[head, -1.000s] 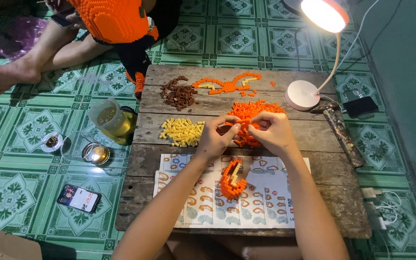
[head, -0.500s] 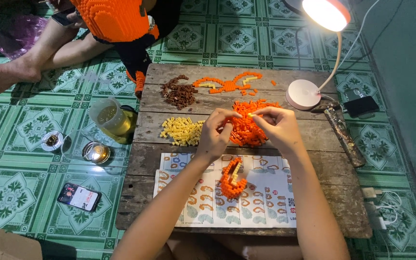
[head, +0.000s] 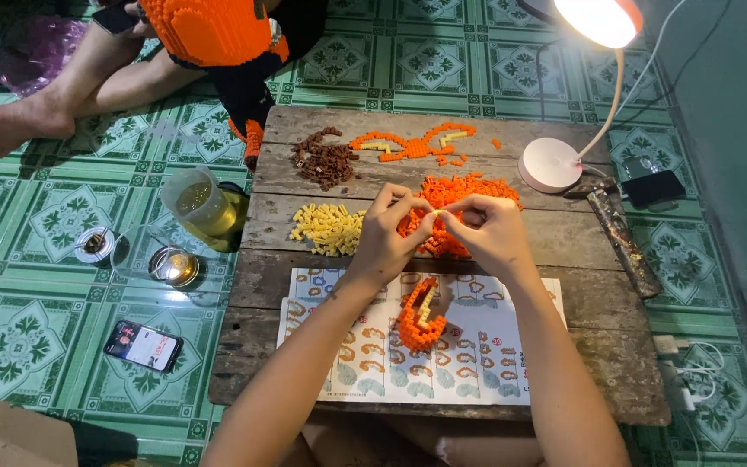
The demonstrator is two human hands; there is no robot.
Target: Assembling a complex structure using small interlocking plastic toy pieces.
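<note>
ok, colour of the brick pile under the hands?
Orange: the brick pile behind both hands is bright orange, clearest in the head view.

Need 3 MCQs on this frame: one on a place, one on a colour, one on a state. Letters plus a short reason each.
1. Where does the yellow brick pile lie relative to the left hand?
A. To its left
B. To its right
C. Under the lamp base

2. What colour is the brick pile just beyond the hands?
A. Brown
B. Orange
C. Green

3. What state is the desk lamp in?
A. Switched off
C. Lying on its side
B. Lit and upright

Answers:
1 A: the yellow pile sits on the wooden board to the left of the left hand.
2 B: the heap behind the left hand and the right hand is orange; the brown pile lies farther back left.
3 B: the lamp's head glows and its neck rises from the round base.
</note>
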